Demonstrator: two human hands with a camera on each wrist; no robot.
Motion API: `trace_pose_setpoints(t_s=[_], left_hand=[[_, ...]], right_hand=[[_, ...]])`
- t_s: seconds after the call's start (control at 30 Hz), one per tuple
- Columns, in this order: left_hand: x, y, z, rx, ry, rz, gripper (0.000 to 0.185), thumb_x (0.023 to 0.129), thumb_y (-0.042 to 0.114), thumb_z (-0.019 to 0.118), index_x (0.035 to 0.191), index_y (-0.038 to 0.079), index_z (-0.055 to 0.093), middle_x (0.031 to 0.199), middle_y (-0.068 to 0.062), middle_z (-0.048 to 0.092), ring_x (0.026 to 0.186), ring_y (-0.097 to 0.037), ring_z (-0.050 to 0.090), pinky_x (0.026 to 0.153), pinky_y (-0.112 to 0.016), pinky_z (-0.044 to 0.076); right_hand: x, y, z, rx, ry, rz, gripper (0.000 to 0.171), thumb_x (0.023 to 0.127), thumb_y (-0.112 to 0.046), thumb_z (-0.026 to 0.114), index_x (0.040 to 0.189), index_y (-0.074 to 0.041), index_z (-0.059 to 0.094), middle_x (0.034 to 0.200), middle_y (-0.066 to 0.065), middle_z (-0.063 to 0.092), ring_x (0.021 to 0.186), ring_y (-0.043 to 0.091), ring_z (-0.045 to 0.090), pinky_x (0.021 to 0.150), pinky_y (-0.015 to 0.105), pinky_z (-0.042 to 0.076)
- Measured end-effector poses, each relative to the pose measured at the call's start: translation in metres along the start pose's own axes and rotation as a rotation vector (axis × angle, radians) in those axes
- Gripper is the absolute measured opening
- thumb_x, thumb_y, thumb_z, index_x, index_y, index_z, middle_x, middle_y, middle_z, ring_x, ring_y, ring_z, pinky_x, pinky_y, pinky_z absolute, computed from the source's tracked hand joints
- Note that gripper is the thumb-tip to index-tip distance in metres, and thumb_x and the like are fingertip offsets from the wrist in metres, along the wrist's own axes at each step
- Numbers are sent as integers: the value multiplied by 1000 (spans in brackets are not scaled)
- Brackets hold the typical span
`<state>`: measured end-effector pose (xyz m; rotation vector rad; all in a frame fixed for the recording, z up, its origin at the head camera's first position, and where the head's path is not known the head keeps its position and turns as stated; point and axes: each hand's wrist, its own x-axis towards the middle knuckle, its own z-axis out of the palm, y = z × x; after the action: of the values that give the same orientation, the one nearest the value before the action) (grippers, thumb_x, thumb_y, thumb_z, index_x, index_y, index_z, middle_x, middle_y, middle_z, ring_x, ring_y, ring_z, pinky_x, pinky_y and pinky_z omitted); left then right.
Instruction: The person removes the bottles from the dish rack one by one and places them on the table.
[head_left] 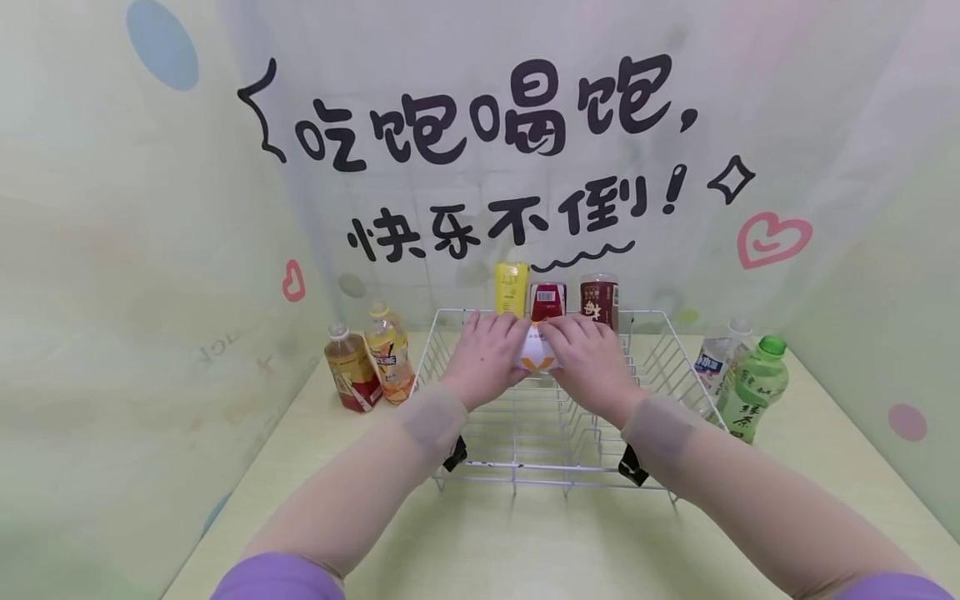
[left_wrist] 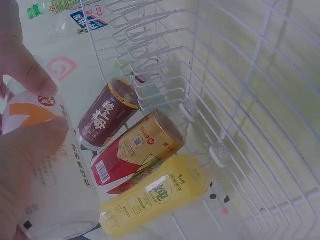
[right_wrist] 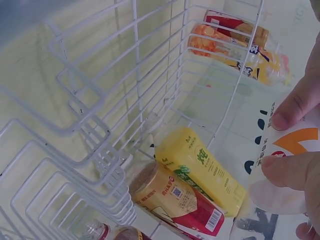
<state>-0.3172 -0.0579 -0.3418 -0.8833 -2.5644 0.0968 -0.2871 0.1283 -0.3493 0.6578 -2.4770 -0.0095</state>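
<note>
Gripping a white bottle [head_left: 538, 357] mid-frame, above the rack [head_left: 675, 367]: left hand [head_left: 486, 357] and right hand [head_left: 592, 360] both curled round it. Probably light, smooth plastic, slippery; best held around the label.

Both hands cover most of the white bottle [head_left: 542, 354]; its cap is hidden.
</note>
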Motion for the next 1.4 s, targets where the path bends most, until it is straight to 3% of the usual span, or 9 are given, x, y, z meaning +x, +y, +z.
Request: trace_pose_setpoints(t_s=[0.53, 0.9, 1.07, 1.4], left_hand=[[-5, -4, -10, 4, 5, -1, 75, 82, 45, 74, 143, 18, 41, 128, -8, 53, 113, -30, 52, 102, -46, 41], [-13, -18, -12, -58, 14, -56, 75, 80, 43, 76, 142, 18, 42, 126, -9, 54, 111, -29, 52, 100, -44, 41], [-20, -30, -10, -143, 8, -122, 76, 80, 43, 76, 143, 17, 42, 128, -9, 53, 111, -29, 52, 97, -44, 43], [-36, -46, -14, -435, 25, -353, 74, 79, 43, 76, 142, 20, 45, 127, -8, 53, 103, -25, 51, 78, -39, 50]], right_hand=[[1, 1, -2, 34, 78, -43, 66, 76, -23, 83, 133, -13, 52, 128, 12, 55, 116, 35, 49, 89, 53, 49], [-2, 6, -18, 98, 101, -42, 67, 76, -27, 82, 135, -12, 52, 133, 13, 53, 122, 35, 45, 100, 55, 39], [-9, 12, -24, 151, 147, -45, 69, 75, -26, 83, 135, -11, 53, 132, 14, 53, 120, 36, 46, 99, 55, 39], [-32, 27, -29, 206, 131, -3, 63, 78, -27, 81, 132, -8, 55, 126, 14, 56, 117, 37, 49, 100, 55, 38]])
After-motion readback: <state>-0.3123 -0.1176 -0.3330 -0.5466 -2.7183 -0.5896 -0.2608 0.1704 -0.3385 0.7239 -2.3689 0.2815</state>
